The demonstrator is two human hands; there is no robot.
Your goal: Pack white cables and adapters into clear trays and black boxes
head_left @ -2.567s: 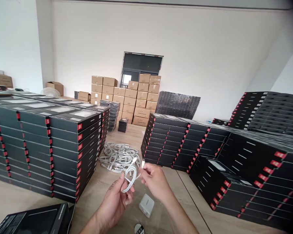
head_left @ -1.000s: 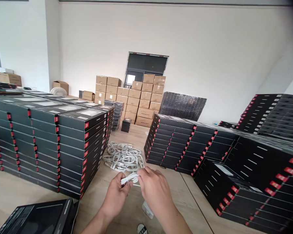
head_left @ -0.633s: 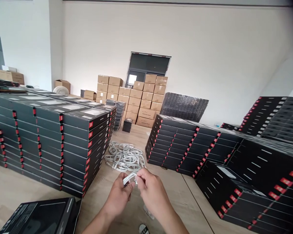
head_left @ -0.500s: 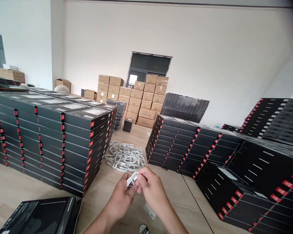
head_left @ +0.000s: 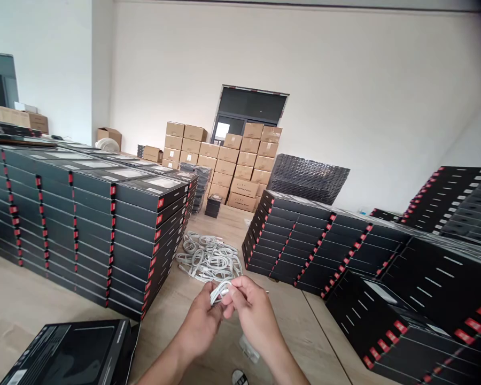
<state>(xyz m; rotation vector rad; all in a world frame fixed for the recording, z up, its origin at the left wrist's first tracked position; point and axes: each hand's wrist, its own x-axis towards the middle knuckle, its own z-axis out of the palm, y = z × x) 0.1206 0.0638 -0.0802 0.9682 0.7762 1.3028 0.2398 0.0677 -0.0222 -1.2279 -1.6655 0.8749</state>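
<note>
My left hand [head_left: 202,323] and my right hand [head_left: 251,313] meet above the wooden table [head_left: 32,305], both pinched on a coiled white cable [head_left: 219,292] between them. The fingers of both hands are closed round the coil. Beyond them on the table lies a pile of more white cables [head_left: 209,258]. Below my right hand part of a small white charger block [head_left: 249,348] shows on the table, mostly hidden by the hand.
Tall stacks of black boxes with red tabs stand at the left [head_left: 104,224] and right [head_left: 344,246]. An open black box [head_left: 68,355] lies at the lower left. Brown cartons [head_left: 228,166] and dark trays [head_left: 308,176] are piled by the far wall.
The loose loop of cable has been gathered into a tight coil held by both hands. My hands came together, and the view shifted slightly to the left.
</note>
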